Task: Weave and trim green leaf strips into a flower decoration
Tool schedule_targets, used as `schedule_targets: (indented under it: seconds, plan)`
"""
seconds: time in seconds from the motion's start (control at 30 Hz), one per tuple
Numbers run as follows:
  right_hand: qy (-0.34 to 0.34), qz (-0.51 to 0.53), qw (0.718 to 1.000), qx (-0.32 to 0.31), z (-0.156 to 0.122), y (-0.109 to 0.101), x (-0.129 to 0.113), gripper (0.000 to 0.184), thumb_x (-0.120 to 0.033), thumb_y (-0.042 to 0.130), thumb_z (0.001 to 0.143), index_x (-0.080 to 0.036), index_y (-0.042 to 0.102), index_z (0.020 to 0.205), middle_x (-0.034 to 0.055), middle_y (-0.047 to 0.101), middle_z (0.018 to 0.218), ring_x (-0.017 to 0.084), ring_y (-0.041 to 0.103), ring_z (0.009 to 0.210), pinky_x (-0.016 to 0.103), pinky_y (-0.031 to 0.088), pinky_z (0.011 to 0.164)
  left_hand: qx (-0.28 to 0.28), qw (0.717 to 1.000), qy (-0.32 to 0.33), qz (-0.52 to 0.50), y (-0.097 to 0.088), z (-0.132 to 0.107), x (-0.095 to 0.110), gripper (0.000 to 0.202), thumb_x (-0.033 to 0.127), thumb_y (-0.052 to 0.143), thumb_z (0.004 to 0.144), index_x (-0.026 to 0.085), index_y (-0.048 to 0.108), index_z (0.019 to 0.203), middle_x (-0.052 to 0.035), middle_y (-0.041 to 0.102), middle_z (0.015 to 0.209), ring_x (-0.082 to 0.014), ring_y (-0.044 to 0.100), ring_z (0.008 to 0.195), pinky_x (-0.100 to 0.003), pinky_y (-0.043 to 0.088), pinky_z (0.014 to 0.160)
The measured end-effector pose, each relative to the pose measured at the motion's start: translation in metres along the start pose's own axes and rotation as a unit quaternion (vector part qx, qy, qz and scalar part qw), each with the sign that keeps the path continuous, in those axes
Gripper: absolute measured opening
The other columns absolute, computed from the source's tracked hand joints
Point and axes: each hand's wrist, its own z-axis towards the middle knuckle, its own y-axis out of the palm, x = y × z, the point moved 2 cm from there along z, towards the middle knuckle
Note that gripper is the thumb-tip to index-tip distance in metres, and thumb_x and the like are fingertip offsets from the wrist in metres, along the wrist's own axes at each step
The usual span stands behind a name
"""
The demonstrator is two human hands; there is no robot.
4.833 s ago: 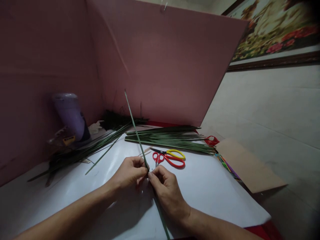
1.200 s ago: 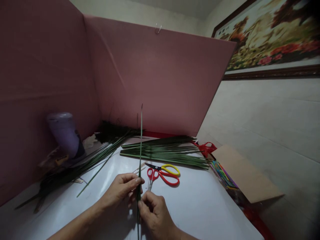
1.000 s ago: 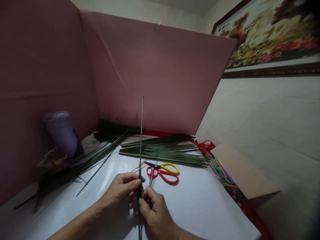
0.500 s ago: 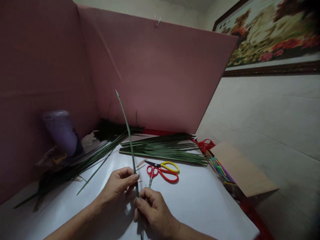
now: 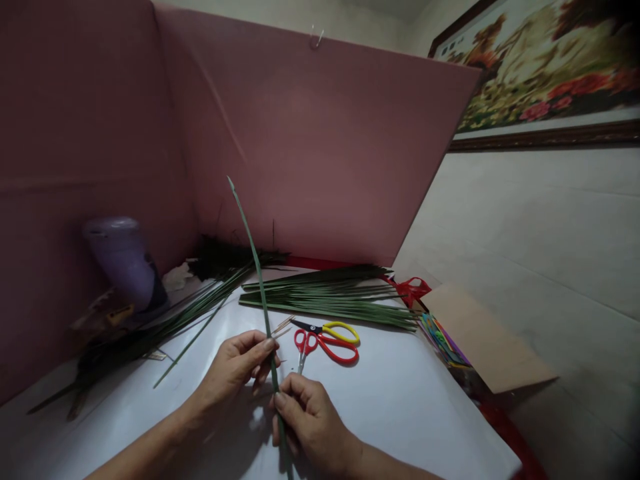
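Observation:
A long, narrow green leaf strip point(image 5: 255, 257) rises from my hands, its pale tip bending to the left. My left hand point(image 5: 245, 359) pinches it between thumb and fingers. Just below and to the right, my right hand point(image 5: 313, 417) grips the same strip, whose lower end runs down past the bottom edge of the view. Beyond the hands lie small red-handled scissors point(image 5: 305, 343) and larger scissors with one yellow and one red handle point(image 5: 337, 340). Several thin sticks point(image 5: 283, 325) rest beside their blades.
Green leaf strips point(image 5: 330, 300) lie across the back of the white table point(image 5: 410, 400). Another leaf bundle point(image 5: 165, 327) lies at the left, near a purple container point(image 5: 125, 263). At the right are a cardboard flap point(image 5: 490, 347) and colourful packets point(image 5: 445, 340). Pink panels point(image 5: 310, 147) stand behind.
My left hand has shifted slightly up and left on the strip, and the gap between the hands is a little wider. The strip's tip has moved slightly left. Both hands keep their hold.

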Motion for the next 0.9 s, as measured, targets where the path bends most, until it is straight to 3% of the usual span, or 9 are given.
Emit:
schedule_targets:
  seconds: [0.2, 0.4, 0.53, 0.7, 0.8, 0.9]
  plan:
    - [-0.016, 0.001, 1.000, 0.025, -0.001, -0.001, -0.001, 0.033, -0.047, 0.050, 0.085, -0.015, 0.050, 0.080, -0.0052, 0.053, 0.051, 0.003, 0.033, 0.033, 0.015, 0.023, 0.033, -0.038, 0.999, -0.015, -0.006, 0.002, -0.003, 0.000, 0.023, 0.034, 0.065, 0.074, 0.011, 0.065, 0.074, -0.0046, 0.062, 0.066, -0.0077, 0.046, 0.045, -0.022, 0.038, 0.044]
    - [-0.011, 0.006, 1.000, 0.023, 0.002, -0.005, -0.007, 0.024, -0.039, 0.055, 0.083, -0.015, 0.052, 0.079, -0.0042, 0.054, 0.054, 0.004, 0.036, 0.037, 0.016, 0.028, 0.038, -0.034, 0.998, 0.040, 0.027, 0.003, -0.008, 0.003, 0.018, 0.030, 0.064, 0.076, 0.014, 0.069, 0.082, -0.0057, 0.065, 0.071, -0.0103, 0.051, 0.051, -0.023, 0.041, 0.049]
    - [-0.040, -0.022, 0.999, 0.018, 0.001, -0.009, -0.022, 0.017, -0.031, 0.052, 0.085, -0.016, 0.052, 0.079, -0.0033, 0.055, 0.057, 0.005, 0.037, 0.042, 0.017, 0.030, 0.043, -0.019, 0.998, 0.059, 0.014, -0.001, -0.008, 0.004, 0.021, 0.029, 0.064, 0.076, 0.016, 0.070, 0.092, -0.0049, 0.065, 0.069, -0.0110, 0.050, 0.051, -0.023, 0.041, 0.047]
    - [-0.029, -0.133, 0.991, -0.016, -0.007, -0.023, -0.050, 0.010, -0.021, 0.050, 0.084, -0.017, 0.055, 0.077, -0.0026, 0.058, 0.061, 0.007, 0.043, 0.048, 0.018, 0.034, 0.049, -0.017, 0.998, 0.050, 0.018, -0.003, -0.009, 0.004, 0.021, 0.030, 0.064, 0.076, 0.018, 0.071, 0.092, -0.0037, 0.064, 0.062, -0.0139, 0.053, 0.054, -0.024, 0.042, 0.047]
    - [-0.078, -0.249, 0.965, 0.005, -0.011, -0.047, -0.074, 0.014, -0.017, 0.048, 0.084, -0.017, 0.058, 0.074, -0.0020, 0.057, 0.062, 0.010, 0.050, 0.058, 0.021, 0.039, 0.058, -0.012, 0.999, 0.037, 0.022, 0.000, -0.010, 0.004, 0.024, 0.032, 0.065, 0.074, 0.019, 0.071, 0.094, -0.0061, 0.069, 0.072, -0.0154, 0.055, 0.056, -0.025, 0.043, 0.047]
    - [-0.139, -0.435, 0.887, 0.074, -0.010, -0.085, -0.100, 0.015, -0.012, 0.048, 0.081, -0.019, 0.061, 0.078, -0.0011, 0.060, 0.066, 0.012, 0.052, 0.061, 0.023, 0.038, 0.061, -0.007, 1.000, 0.022, 0.019, 0.002, -0.009, 0.003, 0.026, 0.034, 0.066, 0.074, 0.019, 0.071, 0.094, -0.0086, 0.070, 0.081, -0.0151, 0.055, 0.057, -0.025, 0.042, 0.048]
